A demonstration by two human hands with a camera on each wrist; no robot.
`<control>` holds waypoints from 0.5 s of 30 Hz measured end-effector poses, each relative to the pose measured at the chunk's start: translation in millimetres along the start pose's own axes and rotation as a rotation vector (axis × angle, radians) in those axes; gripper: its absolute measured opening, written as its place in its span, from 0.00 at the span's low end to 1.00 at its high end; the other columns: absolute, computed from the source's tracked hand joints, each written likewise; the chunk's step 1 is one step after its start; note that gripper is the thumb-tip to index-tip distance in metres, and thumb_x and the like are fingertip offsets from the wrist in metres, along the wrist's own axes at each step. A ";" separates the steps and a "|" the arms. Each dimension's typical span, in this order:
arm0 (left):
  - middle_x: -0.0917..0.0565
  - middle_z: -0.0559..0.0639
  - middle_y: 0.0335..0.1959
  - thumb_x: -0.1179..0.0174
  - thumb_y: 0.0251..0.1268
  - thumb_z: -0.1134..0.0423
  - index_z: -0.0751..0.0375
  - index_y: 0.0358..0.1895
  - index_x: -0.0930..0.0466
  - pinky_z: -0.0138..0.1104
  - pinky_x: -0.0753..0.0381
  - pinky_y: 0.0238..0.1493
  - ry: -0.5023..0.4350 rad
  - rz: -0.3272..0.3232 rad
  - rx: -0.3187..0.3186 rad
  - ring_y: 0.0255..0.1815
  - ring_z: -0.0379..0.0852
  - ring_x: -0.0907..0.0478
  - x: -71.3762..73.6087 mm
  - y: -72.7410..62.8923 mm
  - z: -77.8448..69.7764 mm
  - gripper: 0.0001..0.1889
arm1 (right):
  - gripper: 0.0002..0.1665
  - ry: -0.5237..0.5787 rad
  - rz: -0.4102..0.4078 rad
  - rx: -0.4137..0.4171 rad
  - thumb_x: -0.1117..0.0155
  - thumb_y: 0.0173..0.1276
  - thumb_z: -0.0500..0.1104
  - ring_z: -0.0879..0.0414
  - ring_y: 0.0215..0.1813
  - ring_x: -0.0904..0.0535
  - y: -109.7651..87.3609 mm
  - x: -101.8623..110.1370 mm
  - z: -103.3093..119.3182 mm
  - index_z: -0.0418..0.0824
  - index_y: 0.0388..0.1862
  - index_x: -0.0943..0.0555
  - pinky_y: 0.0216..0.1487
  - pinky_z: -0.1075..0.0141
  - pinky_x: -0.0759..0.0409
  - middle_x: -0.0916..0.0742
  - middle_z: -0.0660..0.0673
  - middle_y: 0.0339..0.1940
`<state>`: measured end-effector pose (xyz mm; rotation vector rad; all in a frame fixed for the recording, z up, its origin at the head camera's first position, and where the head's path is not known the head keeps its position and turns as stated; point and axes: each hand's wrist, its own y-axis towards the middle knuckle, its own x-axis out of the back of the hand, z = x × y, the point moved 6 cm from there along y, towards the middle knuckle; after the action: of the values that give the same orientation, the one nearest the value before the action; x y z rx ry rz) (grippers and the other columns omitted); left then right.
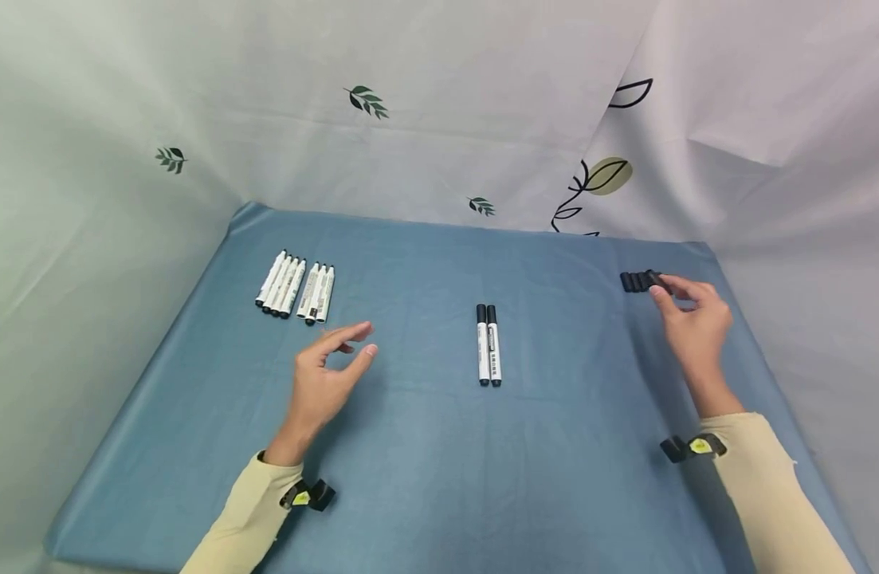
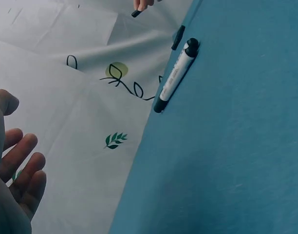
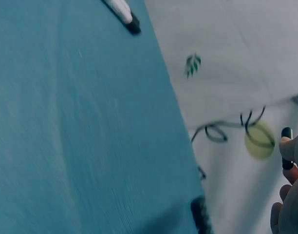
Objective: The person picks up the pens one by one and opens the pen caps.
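My right hand (image 1: pixel 697 323) pinches a small black marker cap (image 3: pixel 287 133) between thumb and fingertip, right by a row of black caps (image 1: pixel 633 282) at the far right of the table. In the head view the held cap overlaps the end of that row. Over the left-middle of the table hangs my left hand (image 1: pixel 323 381), thumb and fingers apart with nothing between them. Just beyond it lie white uncapped markers in two side-by-side groups, one farther left (image 1: pixel 280 283) and a smaller one (image 1: pixel 315 292) beside it. Two capped whiteboard markers (image 1: pixel 484 347) lie parallel near the middle.
A blue cloth (image 1: pixel 410 462) covers the table. Pale fabric walls (image 1: pixel 439 159) printed with leaves rise at the back and both sides. Each sleeved wrist wears a small black camera, one on the left (image 1: pixel 317 495) and one on the right (image 1: pixel 674 449).
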<state>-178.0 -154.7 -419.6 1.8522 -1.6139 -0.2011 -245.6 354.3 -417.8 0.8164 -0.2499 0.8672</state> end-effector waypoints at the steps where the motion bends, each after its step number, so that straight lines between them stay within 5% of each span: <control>1: 0.12 0.65 0.47 0.31 0.57 0.81 0.73 0.52 0.15 0.32 0.25 0.48 0.004 0.005 0.005 0.48 0.52 0.19 -0.9 -2.7 2.6 0.18 | 0.16 -0.013 -0.005 -0.026 0.28 0.70 0.44 0.79 0.41 0.29 3.9 -0.2 -5.6 0.37 0.52 0.11 0.48 0.78 0.30 0.13 0.38 0.47; 4: 0.12 0.64 0.47 0.31 0.58 0.80 0.73 0.51 0.14 0.33 0.24 0.48 0.000 0.022 0.015 0.48 0.53 0.19 -2.1 -6.6 -2.2 0.16 | 0.20 -0.033 -0.010 -0.117 0.30 0.72 0.49 0.80 0.39 0.30 15.5 -1.0 -22.9 0.38 0.54 0.12 0.46 0.77 0.30 0.13 0.37 0.49; 9: 0.12 0.65 0.46 0.32 0.58 0.81 0.75 0.50 0.14 0.34 0.24 0.47 -0.008 0.047 0.020 0.47 0.53 0.18 -4.1 -8.1 -12.9 0.15 | 0.25 -0.039 -0.016 -0.283 0.33 0.71 0.56 0.79 0.36 0.28 33.0 -3.0 -57.7 0.39 0.57 0.13 0.37 0.78 0.31 0.13 0.55 0.41; 15: 0.12 0.64 0.46 0.32 0.58 0.80 0.73 0.50 0.14 0.33 0.25 0.47 0.000 0.050 0.025 0.48 0.48 0.19 -4.6 -10.5 -12.2 0.15 | 0.26 -0.082 -0.005 -0.355 0.35 0.73 0.57 0.78 0.34 0.30 44.6 -4.8 -91.1 0.39 0.58 0.13 0.37 0.78 0.31 0.17 0.63 0.36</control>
<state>-164.0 -145.7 -417.6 1.8287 -1.6671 -0.1595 -293.4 434.2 -458.2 0.5209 -0.4591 0.7574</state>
